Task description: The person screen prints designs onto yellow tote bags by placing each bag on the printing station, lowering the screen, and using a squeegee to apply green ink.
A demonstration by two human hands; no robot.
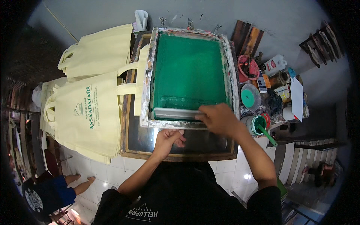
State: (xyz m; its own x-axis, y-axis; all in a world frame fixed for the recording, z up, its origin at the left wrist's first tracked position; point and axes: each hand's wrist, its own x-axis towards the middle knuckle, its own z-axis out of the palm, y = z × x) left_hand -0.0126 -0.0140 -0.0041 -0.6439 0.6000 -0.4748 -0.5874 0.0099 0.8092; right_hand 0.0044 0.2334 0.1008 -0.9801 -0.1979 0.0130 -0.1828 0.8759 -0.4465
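Note:
A screen-printing frame [146, 105] with a paint-caked rim lies on a dark table, its mesh [191, 67] coated in green ink. Along the near end of the mesh rests a pale squeegee [174, 113], gripped at its right end by my right hand [219, 119]. Just below the front rim is my left hand [168, 141], its fingers loosely bent and apart, with nothing in them. Whether it touches the rim I cannot tell. From under the frame's left side sticks out part of a cream tote bag [143, 75]; the rest is hidden.
Stacked printed cream bags [86, 112] lie at the left, with another pile [99, 50] behind. To the right stand an ink tub [258, 124] holding a green stick, a pink basket [248, 67], a phone [261, 82] and a white bottle [275, 65]. Another person's legs [77, 187] show lower left.

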